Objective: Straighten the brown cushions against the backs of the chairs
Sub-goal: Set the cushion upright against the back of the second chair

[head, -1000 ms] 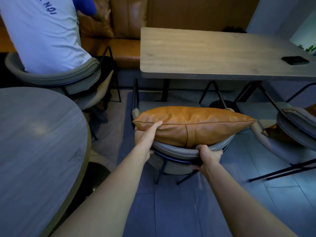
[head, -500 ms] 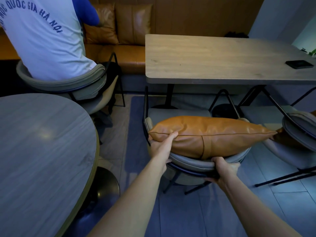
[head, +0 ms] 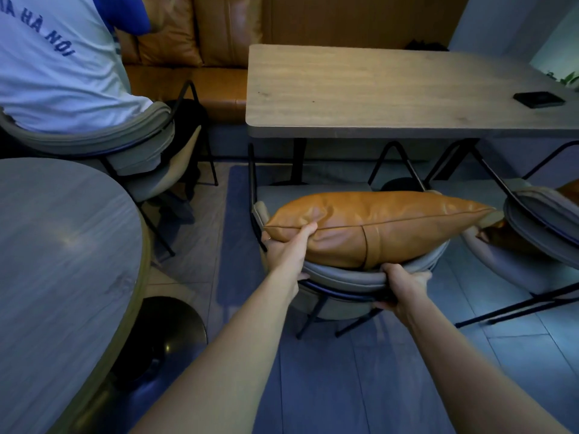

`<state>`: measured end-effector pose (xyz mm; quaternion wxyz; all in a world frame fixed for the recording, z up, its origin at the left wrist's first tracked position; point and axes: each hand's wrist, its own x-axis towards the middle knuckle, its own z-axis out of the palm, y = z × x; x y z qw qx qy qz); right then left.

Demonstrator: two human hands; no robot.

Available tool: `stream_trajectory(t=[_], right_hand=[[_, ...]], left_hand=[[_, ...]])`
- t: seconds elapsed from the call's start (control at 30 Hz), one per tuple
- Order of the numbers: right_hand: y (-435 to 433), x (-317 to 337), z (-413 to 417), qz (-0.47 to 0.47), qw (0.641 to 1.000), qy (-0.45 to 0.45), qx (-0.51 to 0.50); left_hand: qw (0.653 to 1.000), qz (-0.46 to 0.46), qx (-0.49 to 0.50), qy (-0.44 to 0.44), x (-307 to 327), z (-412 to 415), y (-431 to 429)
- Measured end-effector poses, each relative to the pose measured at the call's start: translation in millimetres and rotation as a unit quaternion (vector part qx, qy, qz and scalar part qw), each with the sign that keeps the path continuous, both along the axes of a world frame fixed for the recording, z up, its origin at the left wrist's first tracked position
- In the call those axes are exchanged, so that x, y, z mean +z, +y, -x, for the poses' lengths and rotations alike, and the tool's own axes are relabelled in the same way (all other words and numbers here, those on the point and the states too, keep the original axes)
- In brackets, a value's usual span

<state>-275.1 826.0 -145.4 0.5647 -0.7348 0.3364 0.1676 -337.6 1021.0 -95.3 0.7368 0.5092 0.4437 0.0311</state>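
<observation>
Fingers of the left hand (head: 289, 245) pinch the left corner of the brown cushion (head: 376, 227), thumb lying along its seam. Fingers of the right hand (head: 404, 288) curl over the top edge of the chair (head: 347, 278) back, gripping it just below the cushion's lower edge. The cushion lies lengthwise on the curved backrest, its right tip past the chair's right edge. Beyond stands a wooden table (head: 376, 89); at its right edge lies a dark flat object (head: 539, 99).
</observation>
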Motion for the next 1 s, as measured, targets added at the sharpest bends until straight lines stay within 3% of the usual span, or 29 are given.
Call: stream_trajectory(t=[0.47,0.57,0.63,0.73,0.8,0.87,1.0], right_hand=[[16.8,3.9,27.1,-0.021,0.999,-0.006,-0.049],[39.5,11.9,43.3,0.154,0.987,-0.042,-0.003],[50.7,16.8,59.4,0.333,0.929,-0.138,0.090],[58.8,19.4,79.0,0.485,0.778,-0.329,0.229],[68.2,24.8,87.8,0.497,0.705,-0.376,0.339],[82.5,32.3,91.1,0.477,0.656,-0.391,0.435],[111.7,34.8,85.1,0.521,0.566,-0.345,0.537]], left_hand=[[1.000,0.017,-0.013,-0.008,-4.5,12.5,8.1],[1.000,0.015,-0.022,0.002,-3.9,13.0,10.3],[0.999,0.008,-0.029,0.011,-4.3,13.0,12.0],[0.999,-0.001,-0.038,0.014,-5.7,12.8,12.9],[0.999,-0.012,-0.042,0.017,-7.8,12.5,12.9],[0.997,-0.037,-0.054,0.027,-8.3,11.8,14.1],[0.994,-0.065,-0.088,0.028,-1.5,9.3,29.5]])
